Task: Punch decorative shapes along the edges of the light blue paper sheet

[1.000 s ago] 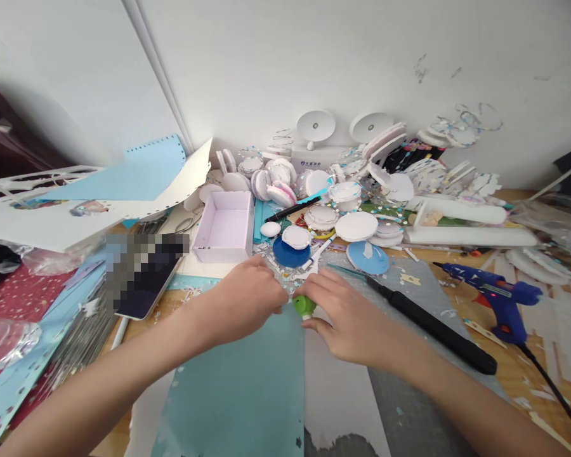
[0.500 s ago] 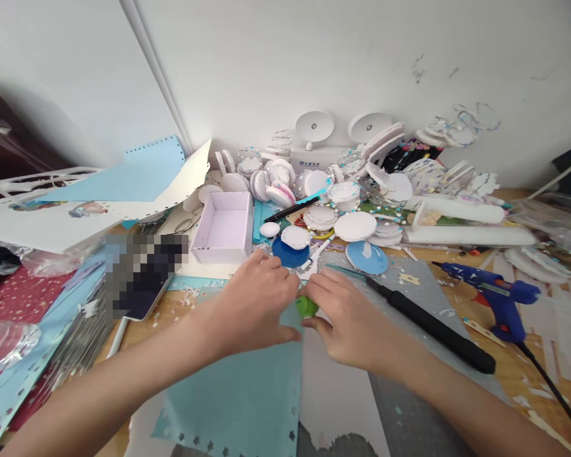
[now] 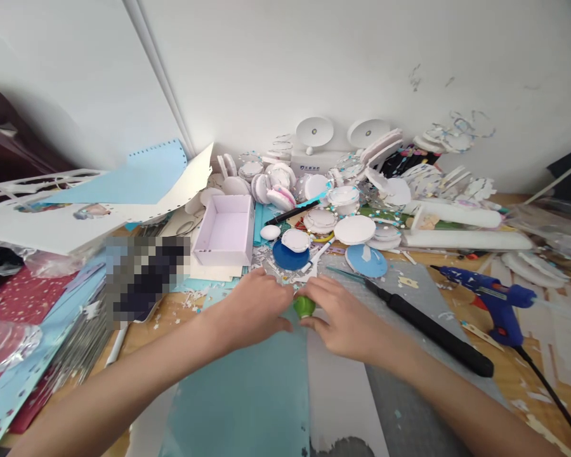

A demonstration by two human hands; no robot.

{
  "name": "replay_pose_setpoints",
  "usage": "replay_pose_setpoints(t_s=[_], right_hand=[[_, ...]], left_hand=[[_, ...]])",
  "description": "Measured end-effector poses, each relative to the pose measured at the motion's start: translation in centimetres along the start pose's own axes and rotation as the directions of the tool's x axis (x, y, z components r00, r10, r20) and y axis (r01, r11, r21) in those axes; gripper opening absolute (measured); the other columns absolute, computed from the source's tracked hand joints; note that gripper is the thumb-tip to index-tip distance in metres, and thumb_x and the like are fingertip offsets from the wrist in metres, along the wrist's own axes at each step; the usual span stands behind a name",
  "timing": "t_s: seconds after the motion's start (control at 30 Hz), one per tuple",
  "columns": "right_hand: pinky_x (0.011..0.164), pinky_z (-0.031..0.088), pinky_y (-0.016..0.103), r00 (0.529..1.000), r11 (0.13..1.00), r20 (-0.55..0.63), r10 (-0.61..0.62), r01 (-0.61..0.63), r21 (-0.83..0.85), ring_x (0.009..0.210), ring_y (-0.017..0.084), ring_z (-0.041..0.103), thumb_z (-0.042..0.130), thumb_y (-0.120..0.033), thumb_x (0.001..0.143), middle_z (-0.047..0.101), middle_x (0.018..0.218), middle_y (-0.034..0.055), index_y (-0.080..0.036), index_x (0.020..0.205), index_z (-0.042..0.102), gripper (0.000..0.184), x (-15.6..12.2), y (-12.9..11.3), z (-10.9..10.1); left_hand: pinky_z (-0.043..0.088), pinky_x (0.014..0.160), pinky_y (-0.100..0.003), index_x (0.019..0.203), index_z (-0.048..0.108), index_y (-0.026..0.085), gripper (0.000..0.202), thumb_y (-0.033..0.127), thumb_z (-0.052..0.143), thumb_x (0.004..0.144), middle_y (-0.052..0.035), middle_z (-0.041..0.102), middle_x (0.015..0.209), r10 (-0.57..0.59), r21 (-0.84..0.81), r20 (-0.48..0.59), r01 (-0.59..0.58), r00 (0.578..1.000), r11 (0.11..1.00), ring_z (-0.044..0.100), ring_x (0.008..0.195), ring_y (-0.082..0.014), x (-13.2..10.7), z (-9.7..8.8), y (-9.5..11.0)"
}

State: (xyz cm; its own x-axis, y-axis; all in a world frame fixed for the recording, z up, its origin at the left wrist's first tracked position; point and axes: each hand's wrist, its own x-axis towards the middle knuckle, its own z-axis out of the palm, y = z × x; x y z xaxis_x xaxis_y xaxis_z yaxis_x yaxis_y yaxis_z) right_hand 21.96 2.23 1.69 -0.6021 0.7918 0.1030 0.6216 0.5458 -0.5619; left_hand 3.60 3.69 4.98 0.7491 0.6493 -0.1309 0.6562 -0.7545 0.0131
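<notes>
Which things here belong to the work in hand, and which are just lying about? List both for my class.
Seemingly in use:
small green tool, in the right grip
blue-green sheet, at the left grip

Apparently lying about:
blue glue gun
black-handled tool
lilac box
light-blue disc

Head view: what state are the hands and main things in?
Left hand: fingers curled over blue sheet; grip unclear.
Right hand: closed on green tool.
Green tool: held between thumb and fingers.
Blue sheet: lying flat, small marks on right edge.
Box: open-topped.
Glue gun: on its side, corded; power unclear.
Black handle: lying down, unheld.
</notes>
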Motion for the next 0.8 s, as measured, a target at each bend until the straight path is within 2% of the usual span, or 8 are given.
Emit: replay_pose_setpoints(t_s=[0.17, 0.4, 0.5, 0.57, 0.63, 0.7, 0.73, 0.8], right_hand=[[0.083, 0.042, 0.035, 1.0, 0.999, 0.0, -0.008, 0.008, 0.052, 0.096, 0.022, 0.051, 0.063, -0.008, 0.079, 0.058, 0.097, 0.0058, -0.018, 0.097, 0.055, 0.022, 0.1, -0.1, -0.6], [0.079, 0.044, 0.035, 0.992, 1.0, 0.119, -0.03, 0.028, 0.011, 0.092, 0.022, 0.052, 0.065, -0.012, 0.078, 0.059, 0.093, 0.0057, -0.018, 0.086, 0.055, 0.014, 0.2, -1.4, -1.5], [0.081, 0.044, 0.035, 0.994, 0.993, 0.104, 0.014, -0.026, 0.114, 0.092, 0.021, 0.053, 0.066, -0.012, 0.076, 0.061, 0.097, 0.0061, -0.017, 0.096, 0.058, 0.022, 0.6, -0.9, -2.2], [0.08, 0.044, 0.034, 0.994, 0.958, 0.078, 0.076, -0.095, 0.27, 0.087, 0.019, 0.054, 0.068, -0.016, 0.076, 0.062, 0.096, 0.0052, -0.017, 0.101, 0.06, 0.026, 0.9, 0.0, -2.3], [0.079, 0.044, 0.032, 0.981, 0.824, 0.107, 0.161, -0.193, 0.533, 0.086, 0.018, 0.056, 0.069, -0.023, 0.076, 0.063, 0.094, 0.0038, -0.017, 0.099, 0.063, 0.024, 1.3, 1.2, -2.1], [0.082, 0.044, 0.031, 0.954, 0.598, 0.185, 0.235, -0.292, 0.746, 0.09, 0.018, 0.058, 0.069, -0.031, 0.078, 0.066, 0.095, 0.004, -0.017, 0.095, 0.066, 0.022, 1.4, 2.3, -1.7], [0.083, 0.045, 0.031, 0.94, 0.503, 0.221, 0.259, -0.327, 0.8, 0.092, 0.018, 0.059, 0.068, -0.035, 0.079, 0.067, 0.097, 0.0047, -0.016, 0.094, 0.067, 0.024, 1.5, 2.8, -1.4], [0.085, 0.047, 0.033, 0.919, 0.402, 0.262, 0.294, -0.368, 0.838, 0.093, 0.019, 0.061, 0.065, -0.043, 0.081, 0.068, 0.101, 0.0071, -0.017, 0.094, 0.068, 0.03, 1.6, 3.4, -0.9]], left_hand=[[0.041, 0.052, -0.028, 0.079, 0.063, 0.018, 0.008, 0.024, 0.063, 0.085, -0.0049, 0.069, 0.069, -0.083, -0.016, 0.103, 0.085, 0.991, 0.996, 0.068, 0.066, -0.0256, -0.7, -0.6, -0.3], [0.035, 0.047, -0.024, 0.075, 0.065, 0.021, 0.008, 0.026, 0.066, 0.08, -0.0009, 0.068, 0.066, -0.041, -0.078, 0.161, 0.054, 0.986, 0.995, 0.066, 0.063, -0.0212, -0.4, -0.8, -0.5], [0.033, 0.046, -0.024, 0.073, 0.065, 0.021, 0.01, 0.029, 0.068, 0.079, 0.0002, 0.067, 0.064, -0.045, -0.104, 0.143, 0.061, 0.989, 0.993, 0.065, 0.061, -0.0196, -0.5, -0.6, -0.7], [0.033, 0.046, -0.023, 0.072, 0.065, 0.021, 0.012, 0.03, 0.068, 0.079, 0.0005, 0.067, 0.064, -0.051, -0.106, 0.135, 0.066, 0.99, 0.992, 0.065, 0.062, -0.0192, -0.9, -0.5, -0.7], [0.033, 0.047, -0.023, 0.071, 0.064, 0.021, 0.013, 0.03, 0.068, 0.08, 0.0009, 0.067, 0.066, -0.047, -0.117, 0.124, 0.062, 0.991, 0.991, 0.065, 0.064, -0.0188, -1.4, -0.4, -0.7], [0.034, 0.049, -0.022, 0.072, 0.065, 0.021, 0.012, 0.029, 0.066, 0.081, 0.001, 0.068, 0.069, -0.048, -0.146, 0.116, 0.064, 0.992, 0.987, 0.066, 0.066, -0.0186, -2.1, -0.2, -0.7], [0.035, 0.05, -0.023, 0.073, 0.065, 0.021, 0.012, 0.028, 0.065, 0.082, 0.0009, 0.068, 0.07, -0.052, -0.166, 0.123, 0.072, 0.991, 0.984, 0.066, 0.067, -0.0188, -2.4, -0.1, -0.8], [0.036, 0.053, -0.024, 0.075, 0.065, 0.021, 0.013, 0.029, 0.062, 0.084, 0.0, 0.069, 0.073, -0.066, -0.207, 0.164, 0.1, 0.984, 0.973, 0.066, 0.069, -0.0202, -3.1, 0.1, -0.8]])
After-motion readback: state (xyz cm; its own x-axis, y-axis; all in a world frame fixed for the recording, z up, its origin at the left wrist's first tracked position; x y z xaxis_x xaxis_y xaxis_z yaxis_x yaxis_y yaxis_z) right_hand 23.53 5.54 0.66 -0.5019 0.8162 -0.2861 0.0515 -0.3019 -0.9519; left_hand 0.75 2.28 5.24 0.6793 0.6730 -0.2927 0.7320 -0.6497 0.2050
